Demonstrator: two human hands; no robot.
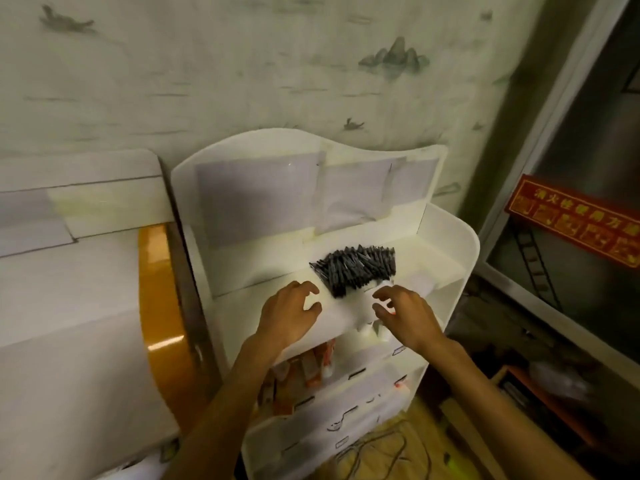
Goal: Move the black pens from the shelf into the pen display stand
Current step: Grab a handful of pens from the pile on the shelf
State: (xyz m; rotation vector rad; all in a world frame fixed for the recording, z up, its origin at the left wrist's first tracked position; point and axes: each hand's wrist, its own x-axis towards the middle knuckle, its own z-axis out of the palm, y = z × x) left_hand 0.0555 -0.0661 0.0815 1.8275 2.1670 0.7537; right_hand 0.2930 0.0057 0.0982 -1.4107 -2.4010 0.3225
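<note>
A dense bundle of black plastic pens point(355, 270) stands packed together in the top tier of a white plastic tiered display stand point(460, 244), roughly at the middle of that tier and a little toward its front edge, with their dark caps pointing up and back. Both hands hover just in front of the bundle, over the front lip of the tier. The left hand point(289, 315) sits at the bundle's left front corner with fingers loosely curled and apart, holding nothing. The right hand point(403, 311) sits at the bundle's right front corner, fingers likewise spread and half bent; something small and white with a red tip shows beside its lower fingers, but I cannot tell whether the hand holds it or whether it belongs to the tier below.

No pen is in either hand, so the step in hand looks like the settling or squaring of pens already placed in the stand, or the pause between one load and the next. The shelf the pens come from cannot be picked out with certainty here. The next move probably calls for either nudging the bundle's front edge straight with both hands, gently so the upright pens do not topple, or turning away to fetch more pens
</note>
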